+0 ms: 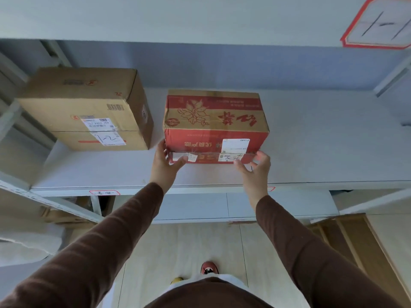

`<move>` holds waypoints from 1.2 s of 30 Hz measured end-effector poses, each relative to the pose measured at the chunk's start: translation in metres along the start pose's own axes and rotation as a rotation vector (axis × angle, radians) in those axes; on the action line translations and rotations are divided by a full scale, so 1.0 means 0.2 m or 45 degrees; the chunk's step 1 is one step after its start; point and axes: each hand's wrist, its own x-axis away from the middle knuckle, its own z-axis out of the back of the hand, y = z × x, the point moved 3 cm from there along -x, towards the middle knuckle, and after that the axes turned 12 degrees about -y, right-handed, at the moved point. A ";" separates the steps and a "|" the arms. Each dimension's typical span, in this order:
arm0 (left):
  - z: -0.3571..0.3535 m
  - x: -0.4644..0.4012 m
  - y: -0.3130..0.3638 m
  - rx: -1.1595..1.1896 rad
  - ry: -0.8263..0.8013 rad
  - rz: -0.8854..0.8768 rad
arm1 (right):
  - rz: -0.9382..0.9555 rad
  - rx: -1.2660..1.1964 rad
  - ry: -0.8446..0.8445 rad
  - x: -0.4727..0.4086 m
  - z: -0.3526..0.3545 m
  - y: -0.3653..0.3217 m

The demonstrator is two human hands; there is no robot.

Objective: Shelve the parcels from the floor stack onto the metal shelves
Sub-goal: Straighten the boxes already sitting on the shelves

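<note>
A red and tan printed parcel [213,121] with white labels rests on the white metal shelf [311,156], near the middle. My left hand [164,163] touches its near left corner, thumb along the side and fingers on the front face. My right hand [255,167] is at the near right corner with fingers spread, touching or just off the box. A plain brown parcel [89,107] with a shipping label sits to the left on the same shelf, apart from the red one.
An upper shelf [200,18] runs overhead with a red-bordered tag [378,25] at the right. Shelf uprights stand at the far left and right. Below the shelf lie flattened cardboard [66,214], a lower shelf and the light floor [189,252], where my shoes show.
</note>
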 end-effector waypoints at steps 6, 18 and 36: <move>-0.02 -0.06 0.01 -0.055 0.103 0.030 | -0.030 -0.086 -0.052 -0.15 0.02 0.03; 0.01 -0.29 0.10 -0.053 0.230 0.161 | 0.001 0.037 -0.132 -0.48 -0.04 -0.04; 0.06 0.12 0.00 -0.330 0.409 0.275 | -0.126 0.038 -0.293 -0.06 -0.34 0.05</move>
